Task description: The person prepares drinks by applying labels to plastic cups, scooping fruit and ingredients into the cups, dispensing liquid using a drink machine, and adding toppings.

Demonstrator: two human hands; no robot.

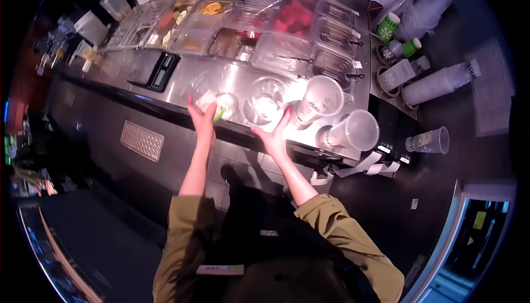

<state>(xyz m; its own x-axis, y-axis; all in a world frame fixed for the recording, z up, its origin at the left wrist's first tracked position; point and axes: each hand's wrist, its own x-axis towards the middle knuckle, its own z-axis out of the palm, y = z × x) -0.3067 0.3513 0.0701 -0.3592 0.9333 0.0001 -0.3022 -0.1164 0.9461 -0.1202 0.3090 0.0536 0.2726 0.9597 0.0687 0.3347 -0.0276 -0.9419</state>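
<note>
At the counter's front edge my left hand [203, 117] curls its thumb and fingers round something pale and overexposed. A small bright green piece [220, 113] shows beside the thumb, against a glare-washed round thing [225, 102]. My right hand [274, 137] is open, thumb and fingers spread, just in front of a clear round container [264, 101]. Its fingertips come close to a tall clear plastic cup [320, 100] with dark print; whether they touch it I cannot tell. Another clear cup [356, 131] stands to the right.
Clear food bins [284, 49], some with red and orange fruit, fill the counter's back. A black scale [157, 71] sits left. Stacked cups [436, 86] and green-printed cups [388, 24] line the right side. White paper strips [361, 165] hang at the front corner.
</note>
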